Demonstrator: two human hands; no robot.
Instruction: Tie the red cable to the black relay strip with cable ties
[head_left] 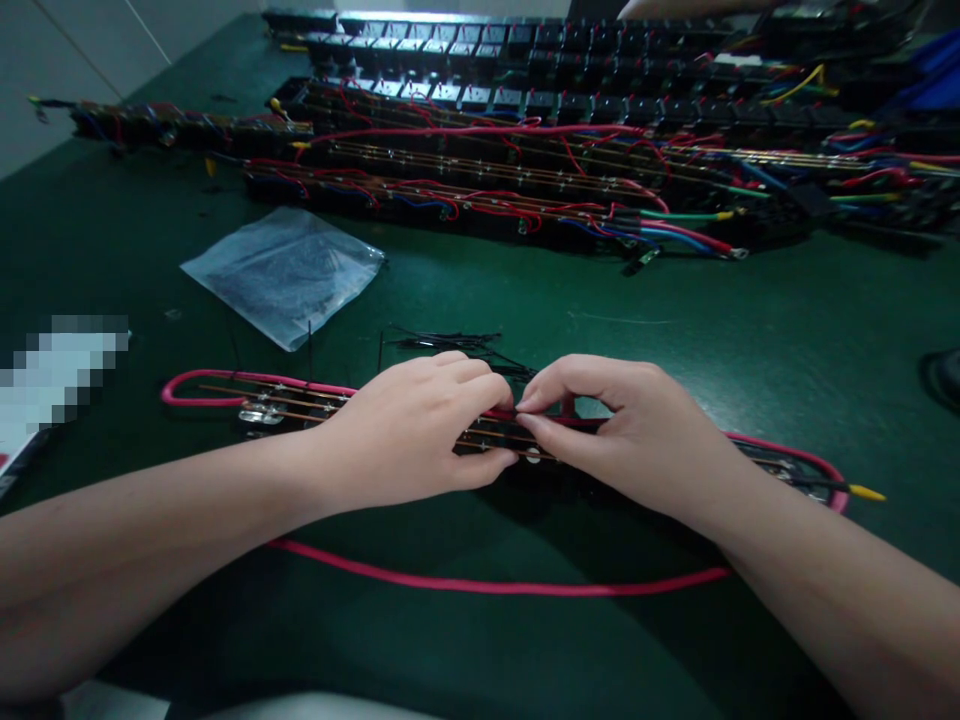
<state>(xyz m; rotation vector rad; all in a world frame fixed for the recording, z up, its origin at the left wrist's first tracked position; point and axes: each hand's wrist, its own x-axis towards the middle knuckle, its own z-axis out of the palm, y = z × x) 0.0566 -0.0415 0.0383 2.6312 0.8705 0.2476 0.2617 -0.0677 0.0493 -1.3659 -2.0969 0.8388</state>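
A long black strip assembly [259, 412] with copper-coloured rods lies across the table, and a red cable [199, 400] runs along it, looping at the ends. My left hand [420, 420] grips the middle of the assembly from above, thumb on the near side. Just right of it, my right hand [622, 420] pinches thumb and forefinger together at the red cable; what sits between the tips is hidden. Thin black cable-tie tails [310, 350] stick up along the cable on the left. Behind my hands lies a loose pile of black cable ties [450, 341].
A clear plastic bag [289, 270] rests on the green table [480, 650]. Several wired strip assemblies [450, 195] fill the back. Part of the red cable curves across the table in front. A dark object [942, 378] stands at the right edge. A person's hand [675, 8] shows at the top.
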